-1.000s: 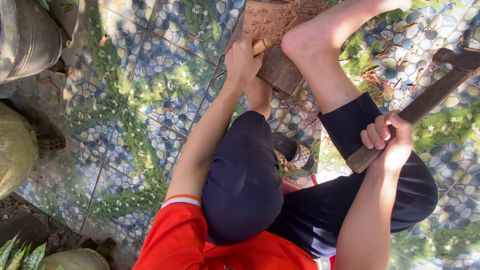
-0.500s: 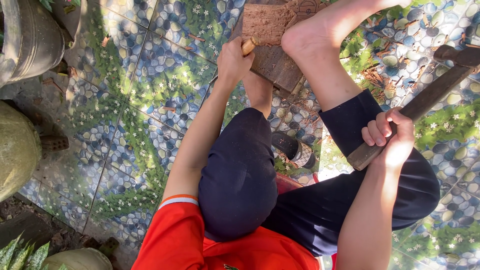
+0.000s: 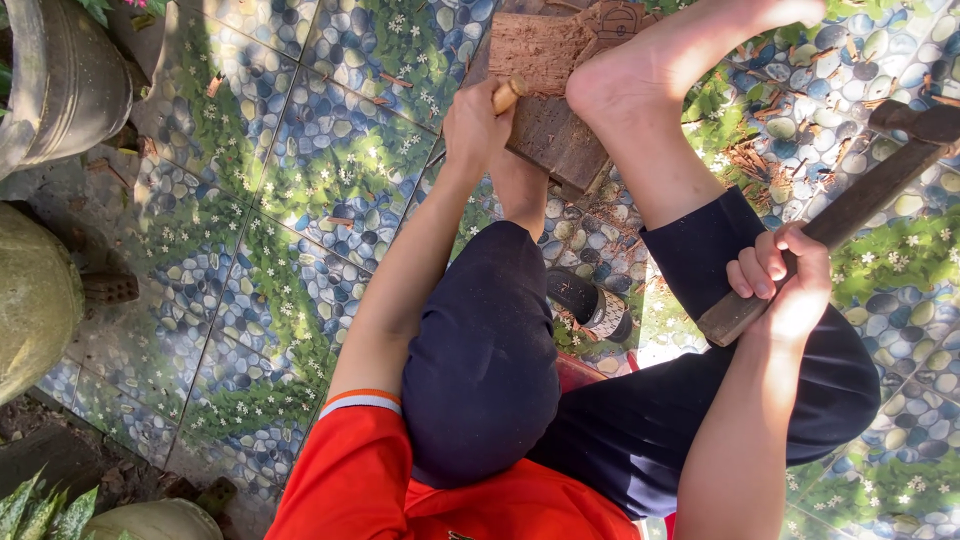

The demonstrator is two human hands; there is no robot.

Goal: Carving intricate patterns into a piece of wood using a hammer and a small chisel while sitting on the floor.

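Bright dappled sunlight (harshest at upper right) mottles the tiled floor (image 3: pixel 300 200); focus stays sharp throughout.

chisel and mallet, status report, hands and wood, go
Left hand grips chisel, tip on wood slab. Right hand holds mallet raised off to the side. Bare foot pins slab.

Left hand (image 3: pixel 478 115) outstretched, right hand (image 3: pixel 785 280) raised, fingers curled.
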